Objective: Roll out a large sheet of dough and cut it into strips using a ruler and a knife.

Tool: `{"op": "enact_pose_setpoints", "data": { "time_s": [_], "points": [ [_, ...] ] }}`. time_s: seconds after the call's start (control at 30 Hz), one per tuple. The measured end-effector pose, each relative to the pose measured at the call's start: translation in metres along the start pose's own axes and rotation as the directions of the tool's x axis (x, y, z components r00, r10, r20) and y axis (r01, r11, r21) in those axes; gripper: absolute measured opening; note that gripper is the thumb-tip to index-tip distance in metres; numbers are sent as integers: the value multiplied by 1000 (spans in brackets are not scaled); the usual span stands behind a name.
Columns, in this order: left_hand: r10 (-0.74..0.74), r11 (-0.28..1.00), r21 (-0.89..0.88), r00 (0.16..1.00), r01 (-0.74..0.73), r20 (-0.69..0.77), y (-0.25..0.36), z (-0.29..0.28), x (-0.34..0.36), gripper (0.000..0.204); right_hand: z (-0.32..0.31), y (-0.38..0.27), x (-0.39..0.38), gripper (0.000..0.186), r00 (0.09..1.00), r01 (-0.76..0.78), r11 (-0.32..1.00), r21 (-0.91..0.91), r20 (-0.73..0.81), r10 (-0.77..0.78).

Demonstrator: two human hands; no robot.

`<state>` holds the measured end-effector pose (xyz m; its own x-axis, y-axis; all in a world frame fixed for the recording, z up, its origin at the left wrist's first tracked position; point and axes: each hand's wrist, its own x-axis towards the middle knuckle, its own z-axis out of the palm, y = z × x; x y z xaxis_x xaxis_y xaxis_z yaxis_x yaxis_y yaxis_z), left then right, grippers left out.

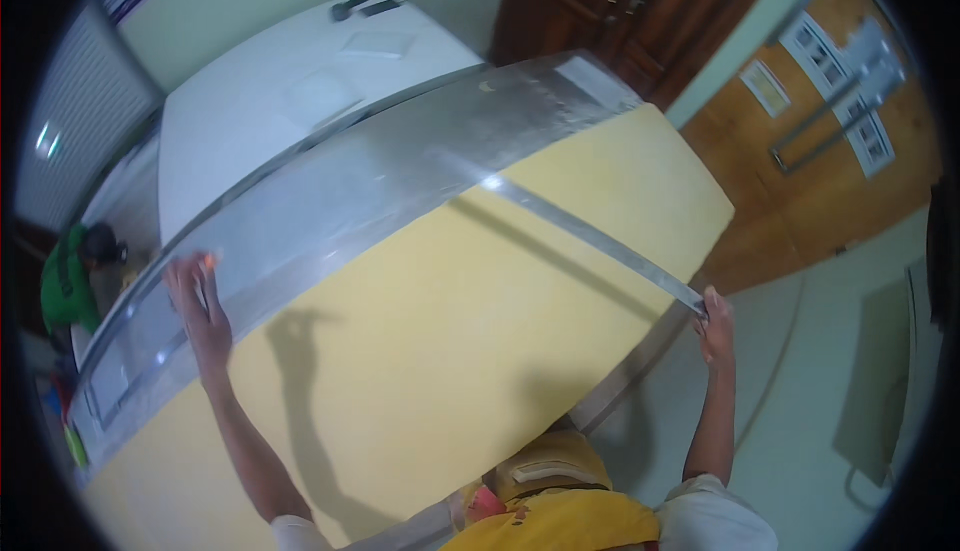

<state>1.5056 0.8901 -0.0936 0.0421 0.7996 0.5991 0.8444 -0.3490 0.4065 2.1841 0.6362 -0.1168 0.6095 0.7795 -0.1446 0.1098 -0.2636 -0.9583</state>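
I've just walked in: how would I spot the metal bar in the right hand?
Find the large metal-topped table, then the yellow sheet along its near side. The metal bar stretches over it from the right hand: slim, straight and grey, unlike the broad sheet.

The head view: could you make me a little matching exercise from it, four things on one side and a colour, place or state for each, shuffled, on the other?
Things:
1. Strip
2. Sheet
3. Doors
4. White table

Descriptions:
A. Dark brown, with long handles
B. Bears small dark items near its far edge
C. One end in the person's right hand
D. Pale yellow, with shadows across it

Right pairs: 1-C, 2-D, 3-A, 4-B.
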Motion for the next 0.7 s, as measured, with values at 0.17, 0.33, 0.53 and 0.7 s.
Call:
{"op": "enact_pose_setpoints", "data": {
  "time_s": [0.17,0.33,0.53,0.7],
  "points": [
    [-250,754,-632,968,176,-28,170,104,-55,19,-144,69,10,36,935,6,978,207,-349,68],
    [-124,628,-774,992,83,6,357,154,-39,21,-278,126,75,34,911,79,956,283,-410,46],
    [-149,366,-915,981,170,123,513,217,23,25,-330,116,206,35,886,63,943,328,-453,98],
    [-64,99,-983,987,152,146,567,273,29,26,-341,132,315,39,945,11,972,236,-320,67]
  ]
}}
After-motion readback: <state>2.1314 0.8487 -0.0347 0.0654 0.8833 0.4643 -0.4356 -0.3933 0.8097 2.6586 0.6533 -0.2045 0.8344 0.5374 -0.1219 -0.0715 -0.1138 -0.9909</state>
